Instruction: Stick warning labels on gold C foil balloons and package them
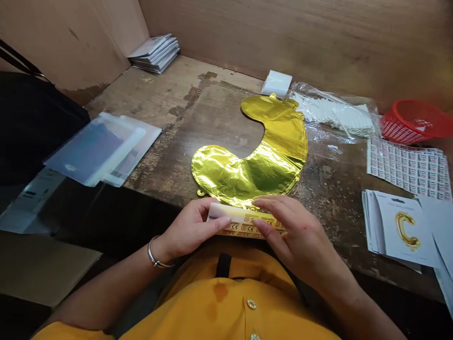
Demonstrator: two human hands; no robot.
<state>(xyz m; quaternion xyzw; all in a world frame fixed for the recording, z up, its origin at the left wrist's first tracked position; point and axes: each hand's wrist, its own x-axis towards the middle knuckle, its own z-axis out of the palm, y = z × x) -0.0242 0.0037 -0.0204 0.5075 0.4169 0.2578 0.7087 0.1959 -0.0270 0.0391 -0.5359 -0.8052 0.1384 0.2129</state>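
A gold foil balloon [279, 156], flat and curved like a C, lies on the wooden table. At its near edge, by the table's front, is a strip of stickers [244, 225] printed with CE marks. My left hand [194, 225] grips the strip's left end, thumb on top and fingers behind it. My right hand [292, 226] is at the strip's right part, thumb against its face and fingers bent over the top edge, near the balloon's lower rim.
Clear plastic sleeves [95, 148] lie at the left edge, a stack of folded papers [155, 52] at the back left. Rightward are a bag of white pieces [336, 113], a red basket [414, 120], a sticker sheet [406, 165] and cards picturing a C balloon [403, 226].
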